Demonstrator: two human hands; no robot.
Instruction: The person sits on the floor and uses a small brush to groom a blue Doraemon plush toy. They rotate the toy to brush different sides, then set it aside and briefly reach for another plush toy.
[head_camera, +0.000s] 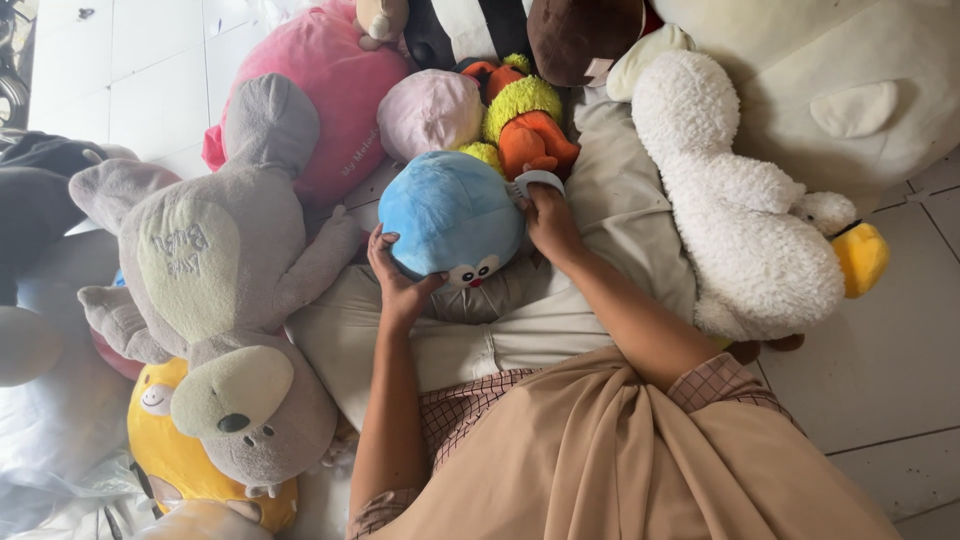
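Left hand (400, 285) cups the round blue plush toy with a white cartoon face (450, 225), fingers curled under its edge; right hand (548, 222) presses its far side, fingers closed on the fabric. It sits on a cream cushion (620, 200) amid a crowded heap. One loose squeeze could pop the soft ball free, toppling the yellow-and-orange fuzzy plush (525, 120) just behind.

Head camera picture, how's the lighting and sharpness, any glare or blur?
Head view: soft, even daylight, no hard shadows; the round blue plush toy between the left hand and right hand is sharp. Head view: the white floor tiles at top left look washed out, as does the fluffy white plush duck. No motion blur; edges bend slightly.
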